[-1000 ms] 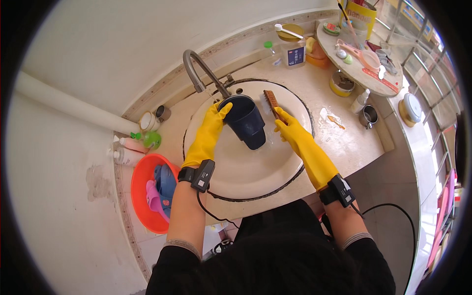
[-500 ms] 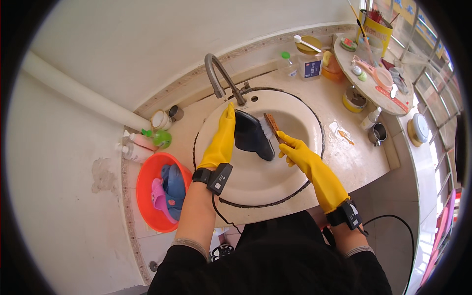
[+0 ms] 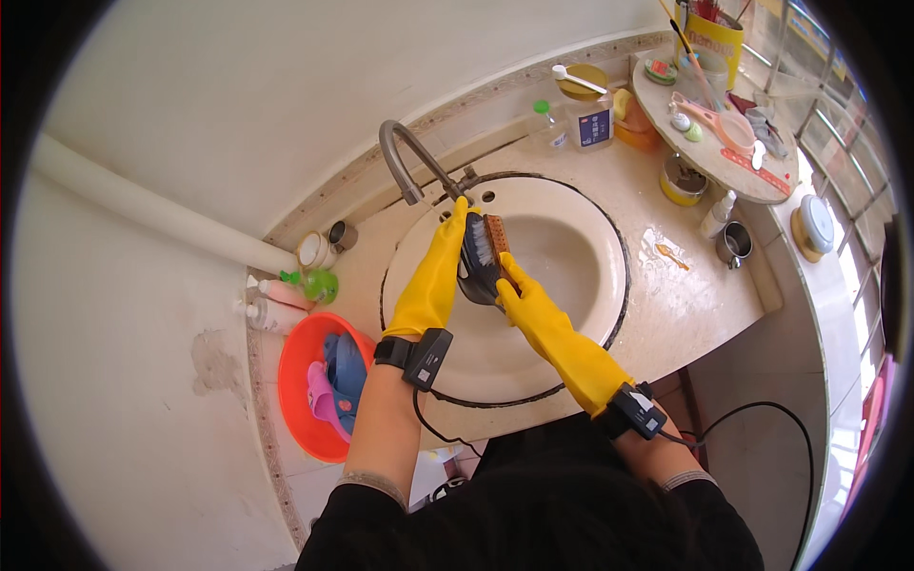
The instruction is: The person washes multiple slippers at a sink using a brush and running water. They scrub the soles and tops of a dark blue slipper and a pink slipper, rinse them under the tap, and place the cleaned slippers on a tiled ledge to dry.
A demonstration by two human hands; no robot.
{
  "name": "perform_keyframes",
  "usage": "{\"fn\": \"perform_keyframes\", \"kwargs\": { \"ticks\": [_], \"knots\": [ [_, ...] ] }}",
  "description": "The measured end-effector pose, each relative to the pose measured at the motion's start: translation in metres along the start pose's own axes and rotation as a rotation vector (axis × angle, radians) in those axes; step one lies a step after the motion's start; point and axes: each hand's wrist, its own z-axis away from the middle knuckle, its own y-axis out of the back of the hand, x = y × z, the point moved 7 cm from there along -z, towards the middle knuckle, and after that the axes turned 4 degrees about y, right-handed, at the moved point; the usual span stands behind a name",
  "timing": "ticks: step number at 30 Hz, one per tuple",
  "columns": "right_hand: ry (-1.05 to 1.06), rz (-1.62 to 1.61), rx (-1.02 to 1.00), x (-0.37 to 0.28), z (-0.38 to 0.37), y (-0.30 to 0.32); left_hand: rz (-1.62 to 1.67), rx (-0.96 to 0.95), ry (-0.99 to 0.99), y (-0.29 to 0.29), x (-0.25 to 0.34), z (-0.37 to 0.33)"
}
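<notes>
My left hand (image 3: 442,265), in a long yellow rubber glove, is closed on a dark shoe (image 3: 480,288) and keeps it tilted over the basin. In the same kind of glove, my right hand (image 3: 529,306) grips a scrubbing brush (image 3: 496,238) with a brown back and white bristles. The bristles press against the shoe's upper part. Part of the shoe is hidden behind the brush and my left glove. Below both is the oval cream sink (image 3: 588,276), with a curved grey faucet (image 3: 419,152) at its back edge.
At left stands an orange-red basin (image 3: 295,419) with blue and pink slippers inside. Bottles (image 3: 322,285) and cups line the wall. A clear jar (image 3: 592,124), a metal mug (image 3: 733,244) and a cluttered round board (image 3: 657,105) sit at the right.
My right hand has moved left and slightly down, bringing the brush across onto the shoe's upper part. The shoe has turned more upright in my left hand. The whole view has shifted slightly.
</notes>
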Motion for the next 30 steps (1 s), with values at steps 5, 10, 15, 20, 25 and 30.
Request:
{"fn": "perform_keyframes", "kwargs": {
  "ticks": [5, 10, 15, 20, 25, 30],
  "knots": [
    [0.040, -0.078, -0.066, 0.003, -0.005, -0.020, -0.034, 0.014, -0.017, 0.001, 0.004, 0.005],
    [0.147, 0.037, -0.080, 0.004, -0.003, -0.026, -0.085, 0.044, -0.049, 0.005, 0.004, -0.001],
    [0.008, 0.000, 0.107, 0.010, -0.011, -0.011, -0.142, 0.082, -0.083, 0.006, 0.006, -0.014],
    [0.054, -0.193, -0.127, 0.017, -0.010, -0.035, -0.152, 0.075, -0.078, 0.000, 0.006, -0.016],
    [0.172, 0.034, 0.186, 0.022, -0.011, -0.021, -0.163, 0.080, -0.055, 0.001, 0.013, -0.002],
    [0.303, 0.145, 0.186, -0.003, -0.029, -0.013, -0.179, 0.085, -0.046, -0.001, 0.013, 0.007]
  ]
}}
